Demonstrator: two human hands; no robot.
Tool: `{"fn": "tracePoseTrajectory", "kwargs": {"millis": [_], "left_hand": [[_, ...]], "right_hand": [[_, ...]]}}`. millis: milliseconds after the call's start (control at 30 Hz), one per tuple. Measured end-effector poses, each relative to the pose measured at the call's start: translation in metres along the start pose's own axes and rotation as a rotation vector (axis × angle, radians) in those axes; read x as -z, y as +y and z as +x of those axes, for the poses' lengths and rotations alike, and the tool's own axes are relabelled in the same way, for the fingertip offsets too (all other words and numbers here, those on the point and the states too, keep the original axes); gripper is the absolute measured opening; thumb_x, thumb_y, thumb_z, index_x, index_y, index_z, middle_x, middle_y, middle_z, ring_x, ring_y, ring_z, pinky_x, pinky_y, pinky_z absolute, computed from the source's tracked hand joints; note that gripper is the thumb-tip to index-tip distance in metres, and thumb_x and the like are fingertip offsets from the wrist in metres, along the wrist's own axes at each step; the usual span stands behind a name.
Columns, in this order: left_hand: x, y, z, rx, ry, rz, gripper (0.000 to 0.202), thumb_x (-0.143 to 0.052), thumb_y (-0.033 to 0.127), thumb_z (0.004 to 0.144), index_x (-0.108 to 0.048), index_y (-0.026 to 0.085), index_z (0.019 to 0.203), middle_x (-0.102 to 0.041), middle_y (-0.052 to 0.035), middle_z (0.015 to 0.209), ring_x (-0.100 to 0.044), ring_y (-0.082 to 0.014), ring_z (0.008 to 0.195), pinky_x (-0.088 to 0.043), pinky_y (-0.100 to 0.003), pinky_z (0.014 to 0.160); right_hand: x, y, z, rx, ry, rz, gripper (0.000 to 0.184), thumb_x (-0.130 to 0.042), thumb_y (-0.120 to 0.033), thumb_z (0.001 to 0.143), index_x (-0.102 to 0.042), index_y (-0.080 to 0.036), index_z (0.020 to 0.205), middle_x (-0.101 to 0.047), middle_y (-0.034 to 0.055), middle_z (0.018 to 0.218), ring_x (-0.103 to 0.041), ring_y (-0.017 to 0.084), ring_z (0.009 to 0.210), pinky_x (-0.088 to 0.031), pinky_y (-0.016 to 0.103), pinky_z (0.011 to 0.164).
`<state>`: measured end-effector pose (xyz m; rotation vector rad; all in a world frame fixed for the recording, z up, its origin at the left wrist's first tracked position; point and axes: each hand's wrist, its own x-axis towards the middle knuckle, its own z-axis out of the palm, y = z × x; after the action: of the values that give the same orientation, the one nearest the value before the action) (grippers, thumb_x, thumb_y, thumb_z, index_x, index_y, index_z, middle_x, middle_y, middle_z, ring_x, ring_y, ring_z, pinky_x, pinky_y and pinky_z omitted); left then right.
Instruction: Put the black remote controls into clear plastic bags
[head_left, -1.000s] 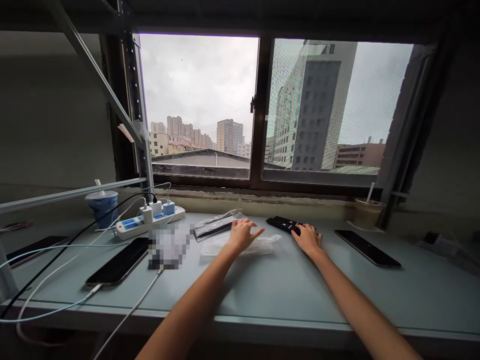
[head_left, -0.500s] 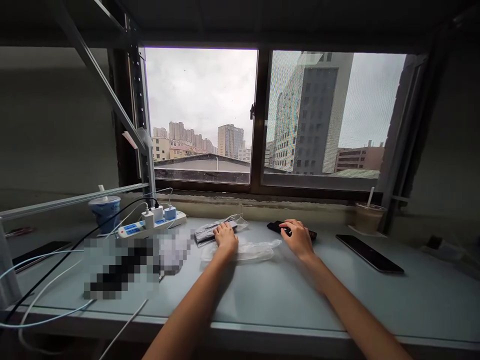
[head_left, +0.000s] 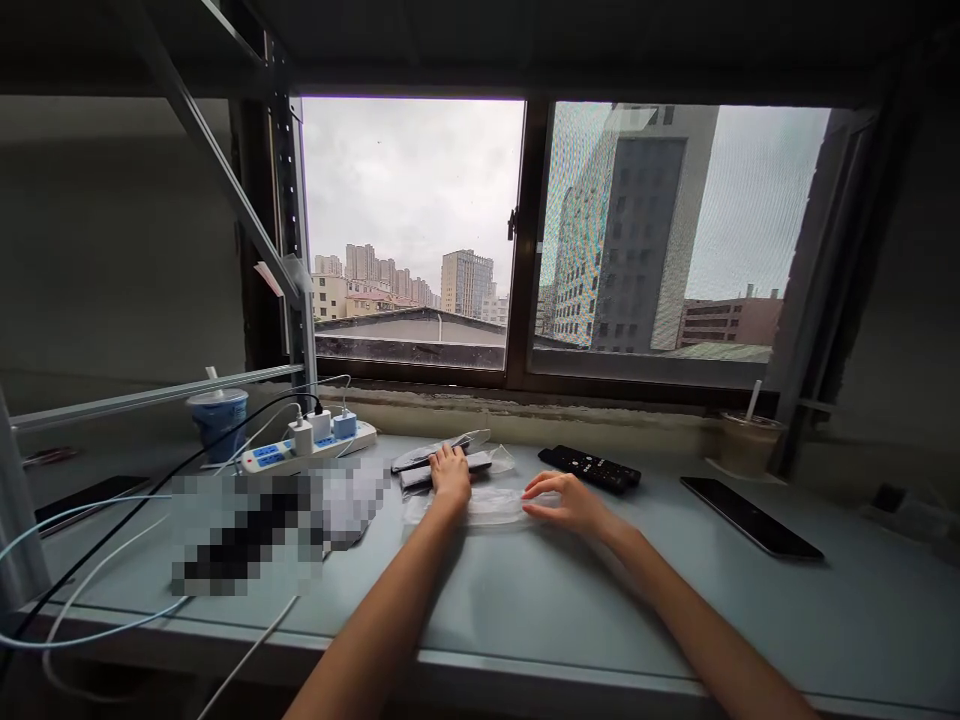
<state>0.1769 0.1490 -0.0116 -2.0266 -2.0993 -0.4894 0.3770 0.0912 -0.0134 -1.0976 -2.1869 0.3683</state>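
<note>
My left hand point(head_left: 450, 474) is closed over a dark, bar-shaped thing in clear plastic point(head_left: 417, 479), its fingers curled down onto it. Another dark bar in a clear bag point(head_left: 414, 459) lies tilted just behind; the hand hides where the two meet. An empty-looking clear plastic bag point(head_left: 496, 507) lies crumpled in front of them, partly under my left wrist. At that bag's right end is my right hand point(head_left: 571, 506), thumb and fingers curved and apart, fingertips at the plastic. Beyond it, black remote controls point(head_left: 592, 468) lie side by side, buttons facing up.
A power strip point(head_left: 262, 458) with plugs and loose cables stands left, beside a blue cup point(head_left: 217, 425). A dark phone or tablet point(head_left: 750, 517) lies right, near a drink cup with straw point(head_left: 750, 445). A blurred patch point(head_left: 247, 535) covers things at left. The window point(head_left: 412, 200) is behind.
My right hand has left the black remotes and moved left and nearer to the clear bag. Under my left hand, the wrapped dark bars now show apart, the rear one tilted.
</note>
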Motion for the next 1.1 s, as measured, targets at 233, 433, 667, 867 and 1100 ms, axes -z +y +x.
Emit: {"fn": "tracePoseTrajectory", "kwargs": {"millis": [233,433,667,867,1100], "left_hand": [[-0.001,-0.001,0.001,-0.025,0.02,-0.037,0.036,-0.06,0.029,0.075,-0.054,0.008,0.105,-0.048,-0.02,0.118,-0.045,-0.0285,0.109,-0.032,-0.035,0.088],[0.008,0.012,-0.003,-0.157,0.091,-0.1,0.046,-0.058,0.031,0.078,-0.045,0.018,0.12,-0.052,-0.0108,0.11,-0.046,-0.0229,0.107,-0.033,-0.032,0.089],[0.012,0.024,-0.01,-0.319,0.263,-0.259,0.045,-0.061,0.028,0.077,-0.047,0.025,0.119,-0.05,-0.006,0.105,-0.046,-0.0212,0.102,-0.033,-0.032,0.092],[0.013,0.028,-0.017,-0.472,0.318,-0.275,0.042,-0.062,0.025,0.076,-0.049,0.029,0.116,-0.051,-0.0038,0.106,-0.044,-0.0211,0.104,-0.031,-0.034,0.094],[0.014,0.031,-0.019,-0.48,0.324,-0.258,0.043,-0.06,0.028,0.077,-0.048,0.026,0.118,-0.053,-0.0037,0.107,-0.045,-0.0202,0.103,-0.03,-0.033,0.092]], "right_hand": [[0.0,-0.003,-0.002,-0.09,-0.075,0.081,0.033,-0.055,-0.048,0.073,-0.072,-0.02,0.075,-0.067,0.0054,0.085,-0.06,0.021,0.076,-0.044,0.029,0.069],[-0.006,0.001,0.004,-0.174,0.031,0.125,0.047,-0.045,-0.056,0.077,-0.067,-0.015,0.071,-0.066,0.0035,0.07,-0.06,0.02,0.068,-0.042,0.027,0.06],[0.009,0.009,0.007,-0.365,0.555,0.17,0.038,-0.042,-0.053,0.076,-0.055,-0.018,0.081,-0.065,0.0055,0.085,-0.061,0.015,0.05,-0.042,0.027,0.055],[0.015,0.02,0.008,-0.431,0.66,0.236,0.038,-0.047,-0.053,0.071,-0.058,-0.018,0.08,-0.066,0.0071,0.089,-0.062,0.018,0.057,-0.044,0.03,0.06],[0.014,0.017,0.01,-0.473,0.578,0.397,0.042,-0.049,-0.051,0.067,-0.07,-0.017,0.08,-0.067,0.0074,0.093,-0.06,0.023,0.08,-0.043,0.032,0.073]]}}
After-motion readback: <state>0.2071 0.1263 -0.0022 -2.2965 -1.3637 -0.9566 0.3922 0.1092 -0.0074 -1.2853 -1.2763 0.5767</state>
